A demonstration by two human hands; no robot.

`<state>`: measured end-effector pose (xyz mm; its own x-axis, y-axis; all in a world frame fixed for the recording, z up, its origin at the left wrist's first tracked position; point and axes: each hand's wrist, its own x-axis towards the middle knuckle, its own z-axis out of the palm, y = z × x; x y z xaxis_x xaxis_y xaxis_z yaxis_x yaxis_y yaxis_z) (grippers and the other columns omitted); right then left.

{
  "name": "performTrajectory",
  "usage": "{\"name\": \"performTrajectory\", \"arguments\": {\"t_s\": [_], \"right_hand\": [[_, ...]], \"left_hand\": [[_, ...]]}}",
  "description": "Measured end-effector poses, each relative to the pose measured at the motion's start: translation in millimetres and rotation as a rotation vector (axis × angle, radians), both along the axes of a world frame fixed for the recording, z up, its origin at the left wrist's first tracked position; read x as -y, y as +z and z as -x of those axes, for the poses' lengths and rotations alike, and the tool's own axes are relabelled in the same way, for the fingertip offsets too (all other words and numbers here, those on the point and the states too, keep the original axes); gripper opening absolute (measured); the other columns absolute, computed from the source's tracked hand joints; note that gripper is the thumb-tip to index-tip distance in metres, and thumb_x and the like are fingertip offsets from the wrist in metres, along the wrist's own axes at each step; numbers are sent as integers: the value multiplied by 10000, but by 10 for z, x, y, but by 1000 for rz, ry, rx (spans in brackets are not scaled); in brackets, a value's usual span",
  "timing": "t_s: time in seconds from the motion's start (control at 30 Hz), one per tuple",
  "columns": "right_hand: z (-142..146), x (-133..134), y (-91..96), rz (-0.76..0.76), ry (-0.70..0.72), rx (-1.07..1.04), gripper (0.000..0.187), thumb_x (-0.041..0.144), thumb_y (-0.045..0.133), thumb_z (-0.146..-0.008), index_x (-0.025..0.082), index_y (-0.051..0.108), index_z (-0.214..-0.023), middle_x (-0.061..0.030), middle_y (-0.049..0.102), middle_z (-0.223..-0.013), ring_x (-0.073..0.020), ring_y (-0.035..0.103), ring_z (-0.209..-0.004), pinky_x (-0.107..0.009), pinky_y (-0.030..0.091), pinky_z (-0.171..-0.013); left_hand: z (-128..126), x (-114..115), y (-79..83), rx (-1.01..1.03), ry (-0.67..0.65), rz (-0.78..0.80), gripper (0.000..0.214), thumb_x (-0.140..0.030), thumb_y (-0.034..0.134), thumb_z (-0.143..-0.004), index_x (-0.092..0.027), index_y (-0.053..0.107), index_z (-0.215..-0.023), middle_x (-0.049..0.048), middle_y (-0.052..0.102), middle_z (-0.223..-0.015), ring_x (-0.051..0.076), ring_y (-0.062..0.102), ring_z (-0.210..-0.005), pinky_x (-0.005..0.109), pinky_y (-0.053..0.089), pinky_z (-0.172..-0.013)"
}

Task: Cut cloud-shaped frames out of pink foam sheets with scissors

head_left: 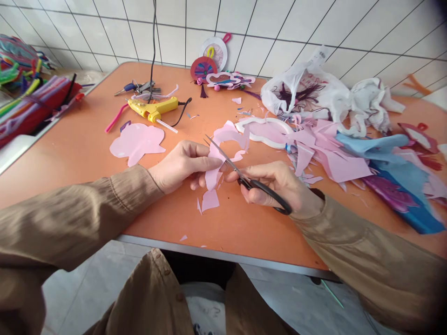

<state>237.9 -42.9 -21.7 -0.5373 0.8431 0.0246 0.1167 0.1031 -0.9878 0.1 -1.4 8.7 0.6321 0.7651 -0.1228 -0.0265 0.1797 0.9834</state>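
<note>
My left hand (187, 165) pinches a curled strip of pink paper (213, 178) between thumb and fingers, above the table's middle. In my right hand (275, 184) is a pair of scissors (266, 190) with black handles, its metal blades pointing up and left across the strip. The blades lie close together at the strip; whether they touch it all along I cannot tell. Below my left fingers lies a small pink scrap (210, 199). To the left of that hand, a pink cloud-shaped cutout (138, 142) rests flat on the table. Beyond the scissors is a white wavy-edged frame (264, 132) with pink inside.
A yellow glue gun (153, 110) with a dark cord stands behind the cutout, near keys (148, 87). Pink and blue scraps (335, 149) and a white plastic bag (303, 88) crowd the right. Round ornaments (204, 70) stand by the tiled wall (240, 28). Pipe cleaners (38, 100) lie left.
</note>
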Motion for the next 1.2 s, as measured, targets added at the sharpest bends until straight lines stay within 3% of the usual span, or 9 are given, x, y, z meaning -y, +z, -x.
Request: {"name": "performTrajectory", "arguments": {"t_s": [0.87,1.2], "right_hand": [[25,15,74,37,-13,4,473,560,837,-791,138,778,-996,51,496,-621,-76,395,-519,-260,305,-494],[72,35,190,66,-46,28,500,579,882,-712,132,770,-907,61,500,-560,-73,406,-475,-247,294,-461]], "left_hand": [[18,-17,-6,-14,-12,-15,241,-298,801,-759,-112,704,-639,18,639,-488,66,499,-353,168,369,-348],[15,-24,-16,-8,-11,4,229,-311,827,-736,-117,716,-688,-4,622,-477,63,479,-343,174,341,-337]]}}
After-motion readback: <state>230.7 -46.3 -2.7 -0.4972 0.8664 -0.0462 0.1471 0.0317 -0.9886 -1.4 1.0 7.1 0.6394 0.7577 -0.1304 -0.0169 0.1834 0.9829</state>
